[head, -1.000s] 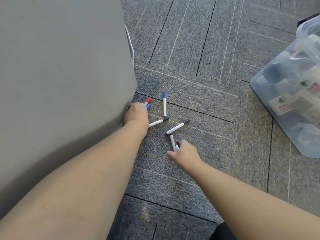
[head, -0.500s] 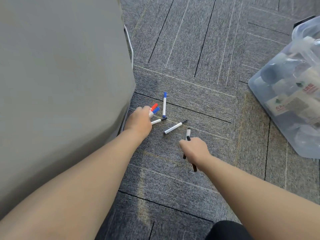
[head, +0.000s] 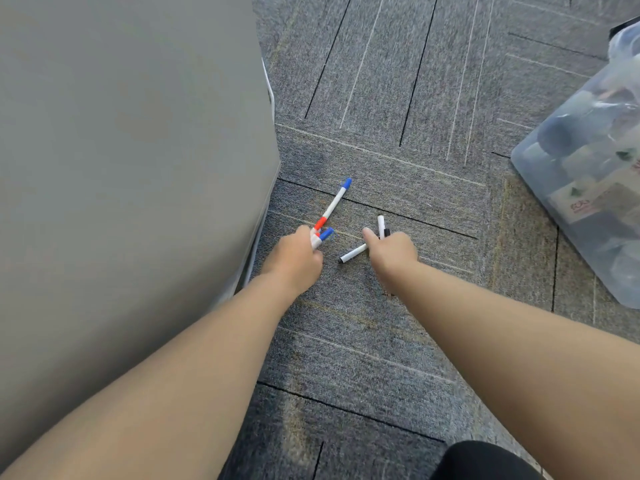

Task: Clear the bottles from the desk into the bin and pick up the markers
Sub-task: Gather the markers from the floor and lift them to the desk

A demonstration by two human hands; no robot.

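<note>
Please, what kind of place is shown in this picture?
Probably an office: grey carpet tiles cover the floor, a grey desk panel stands at the left, and whiteboard-style pens such as a blue-capped marker are in view.

- A pale label (head: pixel 585 202) shows through the clear wall of the bin (head: pixel 526 164) at the right edge of the frame. It carries a short line of red print, too blurred to read.
- Small green marks sit on the same label's upper left and on another bottle (head: pixel 623 155) above it in the bin. They look like logo shapes, and no letters can be told.
- The white barrels of the markers (head: pixel 335 202) at mid-frame show no print that can be made out.
- Nothing in the frame is legible as a word, brand or number.
</note>
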